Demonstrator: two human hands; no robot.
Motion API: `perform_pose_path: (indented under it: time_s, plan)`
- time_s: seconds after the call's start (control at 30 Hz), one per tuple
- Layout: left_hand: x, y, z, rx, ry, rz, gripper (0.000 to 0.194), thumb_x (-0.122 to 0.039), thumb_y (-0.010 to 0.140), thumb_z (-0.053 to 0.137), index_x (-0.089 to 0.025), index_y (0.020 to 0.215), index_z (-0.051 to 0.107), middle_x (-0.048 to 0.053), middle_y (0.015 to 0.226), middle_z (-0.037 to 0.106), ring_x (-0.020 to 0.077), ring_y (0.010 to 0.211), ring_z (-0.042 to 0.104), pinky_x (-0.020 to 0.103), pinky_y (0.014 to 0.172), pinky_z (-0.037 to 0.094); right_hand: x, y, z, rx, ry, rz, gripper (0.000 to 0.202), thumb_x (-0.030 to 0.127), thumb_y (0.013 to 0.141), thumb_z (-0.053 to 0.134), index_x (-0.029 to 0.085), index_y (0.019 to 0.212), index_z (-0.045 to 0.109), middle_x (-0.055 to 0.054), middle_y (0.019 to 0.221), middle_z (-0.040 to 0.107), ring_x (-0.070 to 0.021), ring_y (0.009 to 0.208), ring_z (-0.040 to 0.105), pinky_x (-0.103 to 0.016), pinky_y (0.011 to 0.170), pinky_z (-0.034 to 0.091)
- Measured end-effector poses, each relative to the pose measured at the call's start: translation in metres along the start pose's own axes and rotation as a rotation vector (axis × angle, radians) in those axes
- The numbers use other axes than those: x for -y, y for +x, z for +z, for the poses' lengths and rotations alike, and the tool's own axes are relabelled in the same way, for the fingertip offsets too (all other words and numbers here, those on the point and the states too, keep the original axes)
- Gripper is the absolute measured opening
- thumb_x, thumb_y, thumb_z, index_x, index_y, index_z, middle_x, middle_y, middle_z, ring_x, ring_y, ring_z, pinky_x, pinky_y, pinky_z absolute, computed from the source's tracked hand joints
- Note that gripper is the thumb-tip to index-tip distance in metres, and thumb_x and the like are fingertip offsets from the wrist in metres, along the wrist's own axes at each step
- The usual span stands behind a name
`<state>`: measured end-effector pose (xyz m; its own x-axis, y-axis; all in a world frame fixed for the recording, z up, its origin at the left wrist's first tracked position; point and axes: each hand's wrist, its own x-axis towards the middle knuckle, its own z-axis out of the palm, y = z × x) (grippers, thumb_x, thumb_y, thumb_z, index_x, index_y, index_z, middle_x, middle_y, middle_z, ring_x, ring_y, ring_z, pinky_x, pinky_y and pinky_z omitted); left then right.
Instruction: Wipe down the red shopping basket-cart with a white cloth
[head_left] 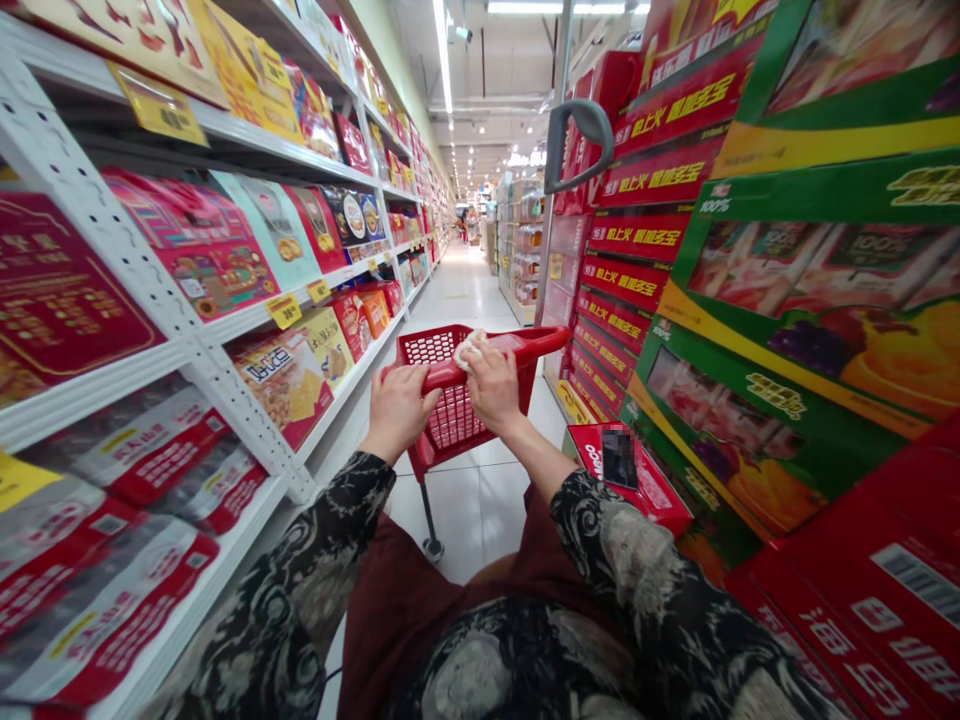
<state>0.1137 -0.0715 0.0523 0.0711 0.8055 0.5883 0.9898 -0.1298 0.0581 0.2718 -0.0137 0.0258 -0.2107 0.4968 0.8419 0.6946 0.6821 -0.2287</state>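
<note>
A small red plastic shopping cart (450,430) with a perforated basket stands in front of my knees. Around the left end of its handle (534,345) my left hand (401,408) is closed. A crumpled whitish cloth (470,348) lies over the middle of the handle. My right hand (493,385) presses this cloth against the bar, fingers bent over it. The right end of the handle sticks out past my right hand, bare. Part of the basket is hidden behind my hands and the handle.
White shelves (180,350) with boxed and bagged snacks run along the left. Stacked red cartons (622,285) and green drink boxes (817,250) rise close on the right. A phone (620,457) lies on a low red box (664,495). A grey handle (577,145) juts out at upper right. The tiled aisle (469,285) stretches ahead.
</note>
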Motion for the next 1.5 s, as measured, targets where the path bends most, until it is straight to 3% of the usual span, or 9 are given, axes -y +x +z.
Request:
perform_pose_path:
  time_s: [0.13,0.3,0.53,0.6,0.77,1.03,1.27,1.4,1.5]
  plan:
    - [0.003,-0.002,0.003,-0.019,-0.056,0.011,0.04,-0.036,0.083,0.048,-0.017,0.118,0.055,0.012,0.126,0.057,0.0263,0.118,0.05,0.045,0.102,0.034,-0.004,0.002,-0.002,0.056,-0.001,-0.005,0.035,0.013,0.084,0.042,0.023,0.113,0.058,-0.007,0.134,0.052,-0.0214,0.128,0.041,-0.048,0.109,0.021]
    - [0.012,-0.001,0.014,-0.092,-0.157,-0.011,0.035,-0.039,0.083,0.046,-0.017,0.108,0.06,0.01,0.119,0.061,0.0249,0.114,0.051,0.041,0.101,0.038,-0.024,0.006,-0.008,-0.02,-0.005,0.205,0.037,0.009,0.083,0.038,0.022,0.112,0.058,-0.008,0.132,0.054,-0.0214,0.127,0.042,-0.05,0.108,0.021]
    - [-0.001,0.003,0.014,-0.044,-0.191,0.059,0.033,-0.035,0.084,0.045,-0.016,0.107,0.059,0.01,0.109,0.063,0.0235,0.106,0.054,0.038,0.098,0.04,0.01,0.009,-0.004,0.138,0.074,-0.008,0.036,0.012,0.083,0.043,0.024,0.113,0.058,-0.006,0.133,0.053,-0.0209,0.128,0.042,-0.047,0.108,0.022]
    - [-0.004,0.003,0.011,-0.025,-0.186,0.047,0.033,-0.034,0.084,0.045,-0.015,0.107,0.059,0.01,0.109,0.063,0.0237,0.106,0.054,0.038,0.098,0.04,0.004,0.014,-0.006,0.14,0.081,0.004,0.037,0.012,0.083,0.042,0.024,0.115,0.057,-0.006,0.133,0.053,-0.0206,0.128,0.042,-0.049,0.109,0.02]
    - [-0.013,0.001,0.008,-0.019,-0.175,0.0,0.033,-0.034,0.084,0.044,-0.016,0.109,0.059,0.011,0.113,0.062,0.0247,0.109,0.052,0.04,0.1,0.039,-0.024,0.025,-0.01,0.06,0.042,0.196,0.037,0.012,0.085,0.04,0.018,0.117,0.056,-0.011,0.129,0.056,-0.0235,0.126,0.044,-0.05,0.106,0.023]
    - [-0.017,-0.004,0.004,-0.013,-0.166,0.009,0.035,-0.035,0.085,0.045,-0.017,0.112,0.057,0.01,0.115,0.062,0.0237,0.111,0.052,0.037,0.1,0.04,-0.001,0.003,-0.01,0.11,0.071,-0.034,0.037,0.009,0.083,0.041,0.022,0.113,0.059,-0.007,0.133,0.053,-0.0202,0.13,0.039,-0.044,0.108,0.023]
    - [-0.016,-0.007,0.008,-0.02,-0.173,-0.034,0.042,-0.034,0.085,0.046,-0.013,0.121,0.053,0.013,0.129,0.055,0.0249,0.123,0.046,0.039,0.106,0.035,-0.015,0.014,-0.013,0.048,0.065,0.155,0.039,0.007,0.082,0.038,0.02,0.114,0.057,-0.009,0.129,0.056,-0.0208,0.13,0.04,-0.049,0.108,0.022]
    - [-0.021,-0.006,0.008,-0.03,-0.198,-0.058,0.044,-0.032,0.083,0.048,-0.014,0.123,0.05,0.013,0.129,0.055,0.0245,0.124,0.047,0.04,0.106,0.036,0.002,0.009,-0.01,0.126,0.103,-0.021,0.04,0.006,0.081,0.04,0.023,0.112,0.058,-0.006,0.133,0.053,-0.0188,0.131,0.039,-0.045,0.108,0.024]
    - [-0.017,-0.007,0.008,-0.036,-0.225,-0.071,0.046,-0.033,0.083,0.048,-0.014,0.125,0.049,0.013,0.13,0.055,0.0243,0.122,0.049,0.04,0.104,0.038,-0.002,0.008,-0.009,0.125,0.103,-0.031,0.041,0.008,0.081,0.04,0.024,0.115,0.057,-0.006,0.133,0.053,-0.0189,0.129,0.041,-0.047,0.109,0.022]
